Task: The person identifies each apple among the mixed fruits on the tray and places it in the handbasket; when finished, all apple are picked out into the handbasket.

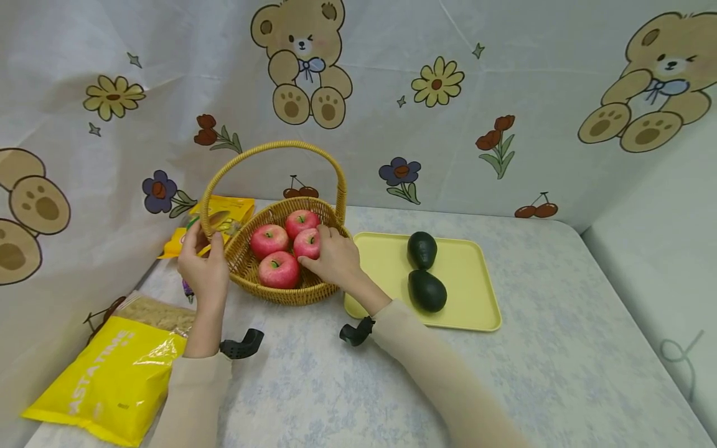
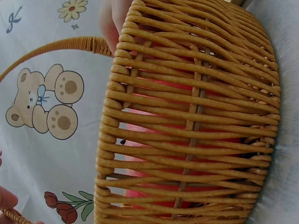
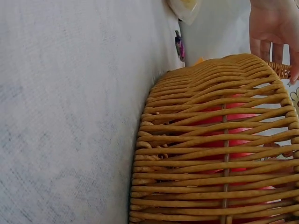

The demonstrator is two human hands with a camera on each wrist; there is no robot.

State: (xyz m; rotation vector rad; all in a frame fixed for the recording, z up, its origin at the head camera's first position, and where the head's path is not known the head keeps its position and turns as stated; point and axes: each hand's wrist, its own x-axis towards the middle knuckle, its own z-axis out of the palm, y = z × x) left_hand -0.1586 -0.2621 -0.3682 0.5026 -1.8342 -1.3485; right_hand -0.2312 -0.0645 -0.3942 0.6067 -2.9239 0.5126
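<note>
A woven wicker basket point(image 1: 291, 297) with a tall arched handle point(image 1: 274, 145) holds several red apples point(image 1: 279, 270). My left hand point(image 1: 206, 267) grips the handle near its left base, thumb and fingers on either side of it. Inside the basket's right part, my right hand point(image 1: 338, 258) holds one apple point(image 1: 305, 245), fingers over its far side and thumb at its near side. That apple sits among the others. In the left wrist view the basket's weave point(image 2: 187, 116) covers most of the apples; the right wrist view shows the left fingers point(image 3: 264, 49) at the handle.
Right of the basket, a yellow tray point(image 1: 465, 280) bears two dark green avocados point(image 1: 427, 291). At the left lie a yellow pasta bag point(image 1: 123, 373) and, behind my left hand, yellow packets point(image 1: 235, 208). A patterned cloth point(image 1: 381, 124) hangs behind the table.
</note>
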